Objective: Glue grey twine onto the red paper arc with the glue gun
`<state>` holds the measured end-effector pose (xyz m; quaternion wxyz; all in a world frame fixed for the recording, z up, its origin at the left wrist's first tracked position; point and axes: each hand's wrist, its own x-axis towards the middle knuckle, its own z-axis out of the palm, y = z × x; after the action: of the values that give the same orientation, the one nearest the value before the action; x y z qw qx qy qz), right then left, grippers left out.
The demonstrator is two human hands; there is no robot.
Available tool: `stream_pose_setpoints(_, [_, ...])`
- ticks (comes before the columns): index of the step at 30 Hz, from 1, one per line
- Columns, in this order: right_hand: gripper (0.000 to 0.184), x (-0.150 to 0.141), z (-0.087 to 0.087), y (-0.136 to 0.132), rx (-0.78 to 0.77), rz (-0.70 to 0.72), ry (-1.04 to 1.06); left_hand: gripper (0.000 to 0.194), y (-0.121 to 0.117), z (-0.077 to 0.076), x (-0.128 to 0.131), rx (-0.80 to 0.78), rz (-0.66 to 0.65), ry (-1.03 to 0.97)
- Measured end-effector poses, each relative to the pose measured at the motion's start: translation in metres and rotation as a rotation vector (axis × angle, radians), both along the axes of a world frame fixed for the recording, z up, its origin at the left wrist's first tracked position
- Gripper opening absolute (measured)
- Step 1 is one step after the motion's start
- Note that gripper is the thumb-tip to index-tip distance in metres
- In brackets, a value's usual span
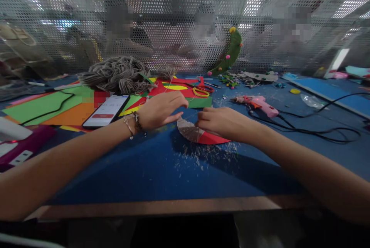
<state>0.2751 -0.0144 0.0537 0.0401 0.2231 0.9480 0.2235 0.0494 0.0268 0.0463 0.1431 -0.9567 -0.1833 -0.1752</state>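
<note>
Card (212, 139), mid-frame, looks half grey, red part bare. Left hand (160, 111): fingers apart; right hand (224, 122): fingers together.

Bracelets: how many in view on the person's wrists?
2, both at the left hand: a dark beaded bracelet nearer the hand, a thin silver-coloured bracelet just up the forearm. None visible at the right hand; wrist undersides are hidden.

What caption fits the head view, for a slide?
Left hand open beside a red crescent partly covered in grey, right hand over it; pink glue gun lies right.
</note>
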Motion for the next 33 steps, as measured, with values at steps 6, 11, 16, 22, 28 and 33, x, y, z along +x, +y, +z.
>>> stream_pose_setpoints(6, [0.014, 0.005, -0.006, 0.004, -0.015, -0.068, 0.046, 0.045, -0.036, -0.017, 0.000, -0.035, -0.199, 0.049])
stream_pose_setpoints(11, [0.020, 0.013, -0.012, 0.005, -0.035, -0.064, 0.125, 0.056, -0.040, -0.030, -0.003, -0.154, -0.239, 0.094])
stream_pose_setpoints(16, [0.028, 0.020, -0.019, 0.008, -0.073, -0.038, 0.186, 0.054, -0.035, -0.041, -0.003, -0.201, -0.219, 0.113])
stream_pose_setpoints(22, [0.032, 0.024, -0.024, 0.011, -0.069, -0.045, 0.203, 0.056, -0.034, -0.042, -0.001, -0.214, -0.232, 0.127])
stream_pose_setpoints(28, [0.031, 0.028, -0.024, 0.010, -0.027, -0.134, 0.298, 0.055, -0.033, -0.043, 0.001, -0.220, -0.223, 0.123])
stream_pose_setpoints(33, [0.032, 0.033, -0.024, 0.013, -0.028, -0.116, 0.362, 0.056, -0.034, -0.041, 0.005, -0.156, -0.242, 0.148])
